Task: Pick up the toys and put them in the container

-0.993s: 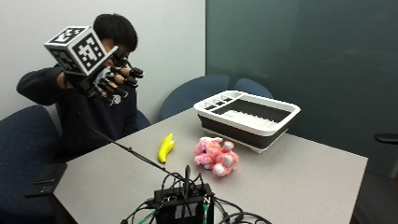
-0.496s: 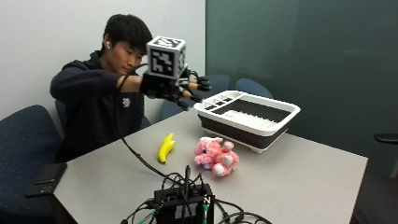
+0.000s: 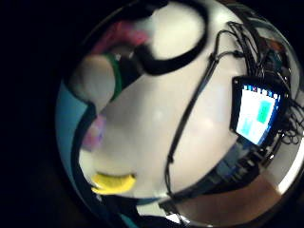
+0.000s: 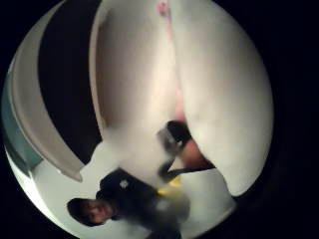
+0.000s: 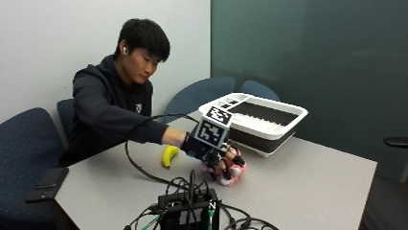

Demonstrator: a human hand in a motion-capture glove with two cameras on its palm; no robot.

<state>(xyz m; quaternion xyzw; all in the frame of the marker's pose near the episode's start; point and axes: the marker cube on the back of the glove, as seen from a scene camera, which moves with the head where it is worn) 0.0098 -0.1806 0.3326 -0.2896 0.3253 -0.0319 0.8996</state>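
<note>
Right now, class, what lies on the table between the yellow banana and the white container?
In the outside view, the pink plush toy lies between the banana and the container, with the gloved right hand on it.

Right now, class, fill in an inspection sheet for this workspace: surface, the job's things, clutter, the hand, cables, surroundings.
Surface: grey table, bare on the side away from the person.
Job's things: pink plush toy on the table under the gloved hand; banana lying beside it, untouched; container at the table's far side, nothing seen inside.
Clutter: black electronics box at the near edge; dark phone-like item on the table's corner.
Hand: right hand down on the plush toy; whether its fingers have closed cannot be told.
Cables: black cable looping from the glove to the box.
Surroundings: blue chairs, plain walls.
</note>
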